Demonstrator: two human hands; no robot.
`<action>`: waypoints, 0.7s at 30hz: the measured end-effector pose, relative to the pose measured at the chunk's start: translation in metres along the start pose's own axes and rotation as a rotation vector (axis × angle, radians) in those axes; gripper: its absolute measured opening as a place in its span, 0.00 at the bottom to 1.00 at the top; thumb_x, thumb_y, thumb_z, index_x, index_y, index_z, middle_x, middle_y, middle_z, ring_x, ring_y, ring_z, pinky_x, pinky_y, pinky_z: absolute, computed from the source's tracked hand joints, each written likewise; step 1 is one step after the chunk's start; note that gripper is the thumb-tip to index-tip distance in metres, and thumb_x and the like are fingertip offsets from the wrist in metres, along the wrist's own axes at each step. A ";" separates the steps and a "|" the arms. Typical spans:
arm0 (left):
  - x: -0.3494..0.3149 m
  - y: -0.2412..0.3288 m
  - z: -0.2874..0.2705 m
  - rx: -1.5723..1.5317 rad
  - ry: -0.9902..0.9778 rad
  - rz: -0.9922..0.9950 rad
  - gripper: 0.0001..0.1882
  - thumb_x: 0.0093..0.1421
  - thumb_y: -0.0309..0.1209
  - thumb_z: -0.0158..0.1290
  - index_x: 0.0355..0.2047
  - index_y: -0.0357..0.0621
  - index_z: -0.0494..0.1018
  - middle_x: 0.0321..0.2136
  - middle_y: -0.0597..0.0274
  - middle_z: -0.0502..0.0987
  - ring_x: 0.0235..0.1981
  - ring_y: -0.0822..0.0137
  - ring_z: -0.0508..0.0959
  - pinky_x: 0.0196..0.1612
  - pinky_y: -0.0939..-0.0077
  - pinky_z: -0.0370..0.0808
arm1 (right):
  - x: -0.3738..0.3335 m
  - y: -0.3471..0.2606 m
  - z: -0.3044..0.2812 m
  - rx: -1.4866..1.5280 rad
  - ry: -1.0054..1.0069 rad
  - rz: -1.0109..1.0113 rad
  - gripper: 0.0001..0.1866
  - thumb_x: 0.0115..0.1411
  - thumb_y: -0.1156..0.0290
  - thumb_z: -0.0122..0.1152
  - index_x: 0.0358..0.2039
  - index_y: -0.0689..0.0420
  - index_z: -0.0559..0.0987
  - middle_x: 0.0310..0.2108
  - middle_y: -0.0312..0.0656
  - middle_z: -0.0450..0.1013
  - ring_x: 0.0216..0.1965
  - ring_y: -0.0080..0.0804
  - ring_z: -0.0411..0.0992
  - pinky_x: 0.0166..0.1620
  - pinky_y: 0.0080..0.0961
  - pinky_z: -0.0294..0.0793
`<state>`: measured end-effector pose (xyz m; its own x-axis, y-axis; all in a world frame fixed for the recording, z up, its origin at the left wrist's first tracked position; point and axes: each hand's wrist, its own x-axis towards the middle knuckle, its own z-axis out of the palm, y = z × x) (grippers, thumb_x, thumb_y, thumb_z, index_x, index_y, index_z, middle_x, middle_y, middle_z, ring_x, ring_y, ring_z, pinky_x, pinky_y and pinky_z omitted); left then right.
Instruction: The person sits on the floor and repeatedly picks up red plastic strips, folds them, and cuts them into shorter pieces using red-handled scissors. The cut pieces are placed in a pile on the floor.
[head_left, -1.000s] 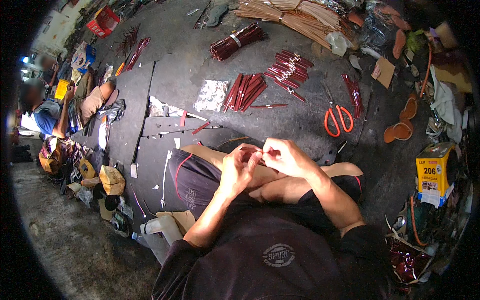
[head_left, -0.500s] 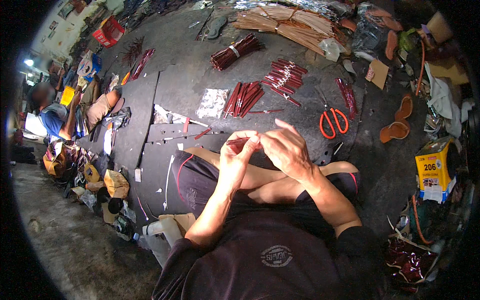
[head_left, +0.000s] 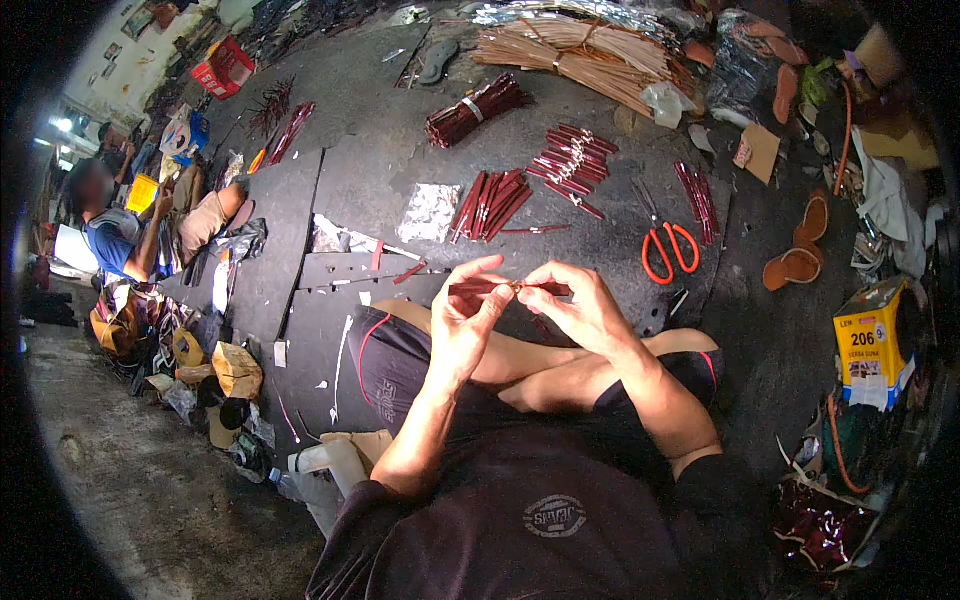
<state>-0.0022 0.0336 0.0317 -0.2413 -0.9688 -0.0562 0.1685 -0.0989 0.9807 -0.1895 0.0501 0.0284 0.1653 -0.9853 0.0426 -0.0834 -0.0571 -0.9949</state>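
My left hand (head_left: 466, 318) grips a dark red glossy strap (head_left: 472, 288) between thumb and fingers above my crossed legs. At the strap's inner end, my right hand (head_left: 583, 312) pinches with thumb and forefinger around a tiny shiny piece (head_left: 517, 285), too small to make out. The two sets of fingertips almost meet there. Beyond my hands lie a fanned pile of dark red straps (head_left: 490, 205) and another group with shiny metal bits (head_left: 572, 160). One loose strap (head_left: 535, 230) rests nearer me.
Orange-handled scissors (head_left: 670, 252) lie to the right beside more red straps (head_left: 697, 203). A clear plastic bag (head_left: 430, 212) sits left of the pile. Farther off are a tied red bundle (head_left: 477, 108) and tan strips (head_left: 580, 50). Another person (head_left: 120, 240) sits at left.
My right hand has turned and dropped from a raised pose with a finger stuck out to a pinch at the strap's end. A small shiny piece now shows between the hands.
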 end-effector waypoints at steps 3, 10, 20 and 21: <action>0.002 0.004 -0.004 -0.054 0.068 -0.063 0.21 0.61 0.23 0.59 0.54 0.39 0.70 0.38 0.61 0.79 0.38 0.73 0.78 0.45 0.79 0.75 | 0.002 -0.008 -0.016 0.192 -0.033 0.231 0.11 0.65 0.71 0.59 0.44 0.63 0.78 0.35 0.37 0.76 0.35 0.19 0.74 0.42 0.19 0.75; 0.003 -0.004 -0.018 -0.266 0.045 -0.164 0.16 0.62 0.23 0.57 0.51 0.35 0.72 0.38 0.59 0.80 0.39 0.70 0.80 0.45 0.77 0.80 | 0.004 -0.013 -0.018 -0.169 0.060 -0.100 0.13 0.60 0.73 0.64 0.45 0.61 0.79 0.36 0.40 0.76 0.40 0.30 0.76 0.44 0.25 0.75; -0.003 -0.006 0.001 -0.138 0.122 -0.104 0.10 0.67 0.29 0.53 0.44 0.36 0.77 0.37 0.59 0.81 0.33 0.75 0.80 0.41 0.80 0.78 | 0.008 -0.009 0.015 -0.714 0.221 -0.638 0.14 0.50 0.74 0.71 0.38 0.55 0.80 0.36 0.36 0.76 0.37 0.36 0.74 0.49 0.37 0.71; -0.002 -0.007 0.002 -0.136 0.142 -0.100 0.10 0.67 0.29 0.53 0.44 0.36 0.77 0.37 0.60 0.81 0.33 0.75 0.80 0.41 0.80 0.78 | 0.007 -0.007 0.019 -0.730 0.242 -0.642 0.14 0.50 0.74 0.71 0.38 0.55 0.80 0.36 0.36 0.75 0.38 0.36 0.74 0.50 0.38 0.71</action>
<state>-0.0047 0.0371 0.0257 -0.1274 -0.9741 -0.1871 0.2802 -0.2163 0.9353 -0.1693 0.0470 0.0338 0.1932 -0.7346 0.6504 -0.6445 -0.5948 -0.4804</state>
